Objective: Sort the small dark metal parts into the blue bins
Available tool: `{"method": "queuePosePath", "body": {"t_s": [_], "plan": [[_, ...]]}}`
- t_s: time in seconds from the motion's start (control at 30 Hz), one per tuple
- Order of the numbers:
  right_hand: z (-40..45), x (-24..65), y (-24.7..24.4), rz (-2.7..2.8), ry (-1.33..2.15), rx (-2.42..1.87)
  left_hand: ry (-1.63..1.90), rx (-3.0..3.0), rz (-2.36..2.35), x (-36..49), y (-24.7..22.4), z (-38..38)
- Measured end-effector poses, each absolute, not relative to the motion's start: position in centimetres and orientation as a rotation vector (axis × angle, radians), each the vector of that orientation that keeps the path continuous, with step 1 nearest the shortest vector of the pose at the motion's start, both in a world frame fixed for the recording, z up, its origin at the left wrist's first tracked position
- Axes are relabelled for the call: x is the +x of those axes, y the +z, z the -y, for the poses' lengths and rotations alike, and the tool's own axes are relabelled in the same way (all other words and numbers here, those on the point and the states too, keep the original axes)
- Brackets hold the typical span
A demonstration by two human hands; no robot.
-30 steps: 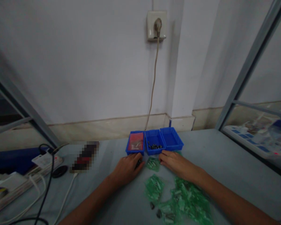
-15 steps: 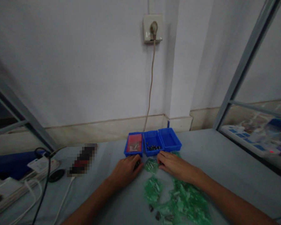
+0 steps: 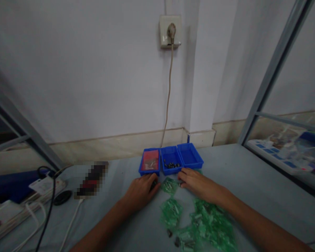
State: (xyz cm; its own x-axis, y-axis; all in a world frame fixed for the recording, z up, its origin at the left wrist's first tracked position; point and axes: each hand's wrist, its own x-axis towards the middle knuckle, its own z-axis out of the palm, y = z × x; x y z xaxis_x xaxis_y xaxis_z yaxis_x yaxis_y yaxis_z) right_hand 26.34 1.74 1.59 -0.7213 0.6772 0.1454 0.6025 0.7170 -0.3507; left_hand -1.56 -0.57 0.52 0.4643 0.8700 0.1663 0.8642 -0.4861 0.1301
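Note:
Three blue trays stand in a row: the left tray holds a pink packet, the middle tray holds small dark parts, and the right tray looks bare inside. My left hand, fingers curled round something small and dark, rests before the left tray. Below the right tray, my right hand has its fingers bent together at the edge of a small green bag; what it pinches is too small to name. Another green bag lies nearer.
A heap of green bags lies under my right forearm, with small dark pieces beside it. On the left are a blurred phone-like object, cables and a power strip. Metal posts rise at both sides.
My right hand has shifted slightly to the right, its fingertips now at the bag's right edge. My left hand stays in place.

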Motion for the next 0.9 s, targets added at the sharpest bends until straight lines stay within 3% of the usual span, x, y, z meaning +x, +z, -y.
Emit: {"method": "queuePosePath", "body": {"t_s": [0.9], "plan": [[-1.86, 26.19, 1.27, 2.654, 0.354, -1.041, 0.341, 2.691, -1.584, -1.65, 0.11, 0.44]]}}
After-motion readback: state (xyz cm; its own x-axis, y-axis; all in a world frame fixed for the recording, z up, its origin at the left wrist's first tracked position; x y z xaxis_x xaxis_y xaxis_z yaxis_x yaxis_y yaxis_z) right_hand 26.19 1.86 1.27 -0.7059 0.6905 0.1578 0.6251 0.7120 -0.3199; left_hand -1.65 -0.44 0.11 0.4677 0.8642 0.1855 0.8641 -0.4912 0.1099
